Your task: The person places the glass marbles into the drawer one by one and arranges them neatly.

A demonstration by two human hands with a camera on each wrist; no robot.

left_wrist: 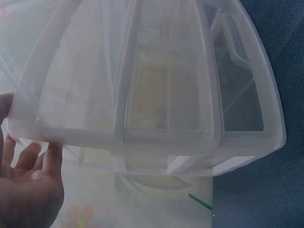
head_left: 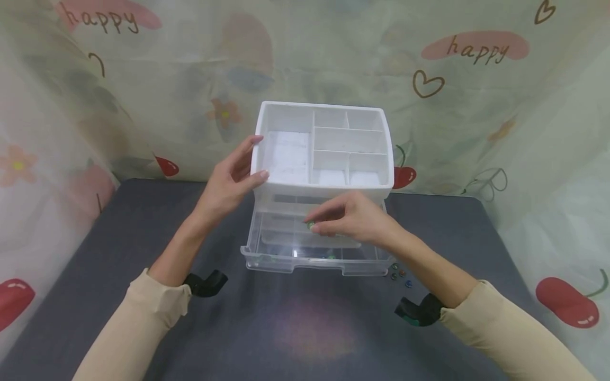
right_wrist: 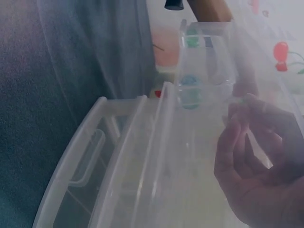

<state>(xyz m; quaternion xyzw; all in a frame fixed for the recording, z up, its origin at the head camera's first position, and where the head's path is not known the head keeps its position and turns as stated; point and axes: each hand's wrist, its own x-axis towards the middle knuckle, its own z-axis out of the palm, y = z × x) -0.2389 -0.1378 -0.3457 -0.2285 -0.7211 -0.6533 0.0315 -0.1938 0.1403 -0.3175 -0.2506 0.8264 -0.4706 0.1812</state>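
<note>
Along the bottom edge of the head view, two beige sleeves [head_left: 128,328] reach in from the lower corners over a dark grey surface [head_left: 238,338], a black wrist mount [head_left: 208,284] beside each cuff. Right of the centre, several small round pieces [head_left: 408,284] lie loose on the surface, well apart from the fingers and just beside the right front corner of a clear drawer [head_left: 271,261]. That drawer juts out at the middle of the frame, with spots of green low behind its front wall. Above it, near the centre, the right hand [head_left: 359,218] has its fingers [head_left: 333,205] drawn nearly together: a small green piece [head_left: 311,225] sits at their very tips, pinched between thumb and finger, over the drawer. At the right of the right wrist view the tips meet, with the piece too blurred there to make out clearly. Farther up stands a white organizer [head_left: 329,189], its top divided into one large compartment at left and five smaller ones at right. On its left side, the left hand [head_left: 224,182] holds the rim, thumb and forefinger parted on top; the left wrist view shows other fingers beneath. Behind, a pale cloth [head_left: 333,53] printed with hearts, cherries and "happy" fills the top of the frame.
</note>
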